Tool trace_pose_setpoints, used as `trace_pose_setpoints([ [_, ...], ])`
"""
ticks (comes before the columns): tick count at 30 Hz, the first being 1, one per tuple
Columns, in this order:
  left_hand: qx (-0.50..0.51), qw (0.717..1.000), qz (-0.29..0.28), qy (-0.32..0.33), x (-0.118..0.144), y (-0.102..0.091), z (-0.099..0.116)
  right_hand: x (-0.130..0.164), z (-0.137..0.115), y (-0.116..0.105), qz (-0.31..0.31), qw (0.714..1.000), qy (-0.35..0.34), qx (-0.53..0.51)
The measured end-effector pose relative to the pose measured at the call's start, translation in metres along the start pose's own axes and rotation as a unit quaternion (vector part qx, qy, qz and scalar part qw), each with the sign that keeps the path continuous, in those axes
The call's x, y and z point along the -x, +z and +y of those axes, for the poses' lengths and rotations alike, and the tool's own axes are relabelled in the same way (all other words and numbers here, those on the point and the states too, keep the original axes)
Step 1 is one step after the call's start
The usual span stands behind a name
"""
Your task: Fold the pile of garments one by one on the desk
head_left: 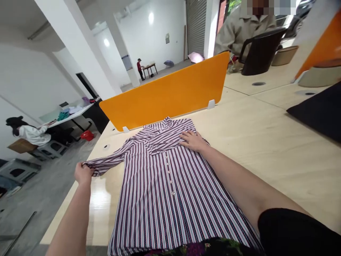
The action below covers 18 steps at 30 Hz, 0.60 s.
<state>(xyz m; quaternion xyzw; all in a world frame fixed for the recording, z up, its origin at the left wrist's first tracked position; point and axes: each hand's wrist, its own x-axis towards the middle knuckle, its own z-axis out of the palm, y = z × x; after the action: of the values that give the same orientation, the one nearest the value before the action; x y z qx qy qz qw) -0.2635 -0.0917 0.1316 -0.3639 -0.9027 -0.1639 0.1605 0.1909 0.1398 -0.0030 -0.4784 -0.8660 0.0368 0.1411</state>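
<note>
Striped shirt (170, 185) lies flat, buttoned, centre frame on the desk (266, 149); your left hand (83, 173) pinches its unfolded sleeve cuff (92, 166), your right hand (193, 140) presses open-palmed near the collar. No fold yet.

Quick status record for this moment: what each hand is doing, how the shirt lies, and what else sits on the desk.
left hand: grips the cuff end of the shirt's sleeve, pulled out sideways near the desk edge
right hand: palm down, flat on the shirt's shoulder area near the collar
striped shirt: spread front up on the desk, button row visible, hem toward the person
desk: light wood surface
orange divider: upright just beyond the collar
black mat: far right of the desk
other people: one seated behind the divider, others in the background
</note>
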Motion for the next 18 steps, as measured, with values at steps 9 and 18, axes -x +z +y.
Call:
trace_pose_setpoints([
  [9, 0.037, 0.975, -0.009, 0.22, -0.039, -0.055, 0.128, 0.0, -0.001, -0.003, 0.007, 1.0, -0.008, -0.001],
  [18, 0.177, 0.932, 0.028, 0.316, -0.023, 0.016, 0.179, 0.002, -0.001, -0.007, 0.007, 1.0, -0.012, -0.01],
])
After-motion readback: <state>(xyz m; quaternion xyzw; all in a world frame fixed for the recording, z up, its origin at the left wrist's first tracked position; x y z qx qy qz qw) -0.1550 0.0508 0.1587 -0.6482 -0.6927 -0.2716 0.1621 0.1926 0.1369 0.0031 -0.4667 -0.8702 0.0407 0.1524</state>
